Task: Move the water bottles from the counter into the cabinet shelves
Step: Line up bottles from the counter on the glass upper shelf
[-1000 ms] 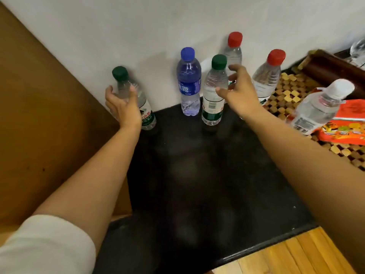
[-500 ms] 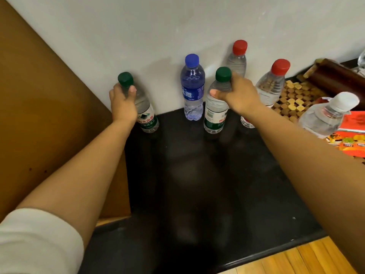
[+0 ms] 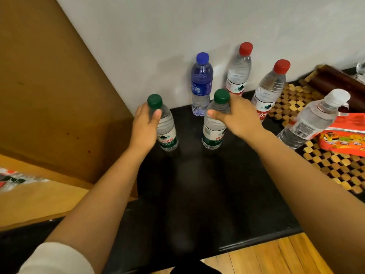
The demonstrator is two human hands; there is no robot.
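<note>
My left hand (image 3: 145, 127) grips the neck of a green-capped water bottle (image 3: 166, 133) above the black counter (image 3: 197, 194). My right hand (image 3: 237, 117) grips the neck of a second green-capped bottle (image 3: 213, 133) beside it. Both bottles are upright; whether their bases touch the counter I cannot tell. Against the wall stand a blue bottle (image 3: 201, 86) and a red-capped bottle (image 3: 238, 72). Another red-capped bottle (image 3: 267, 91) and a white-capped bottle (image 3: 310, 121) stand to the right on a woven mat (image 3: 335, 167).
A brown wooden cabinet side (image 3: 55, 95) rises at the left, with a shelf board (image 3: 39, 198) below it holding a blurred package (image 3: 13, 178). An orange snack packet (image 3: 347, 135) lies on the mat. A dark wooden roll (image 3: 335, 80) sits at the back right. Wood flooring (image 3: 266, 260) shows below.
Both hands closed on the two green-capped bottles and drew them away from the wall toward me. The view has shifted, bringing the cabinet shelf into sight at the left.
</note>
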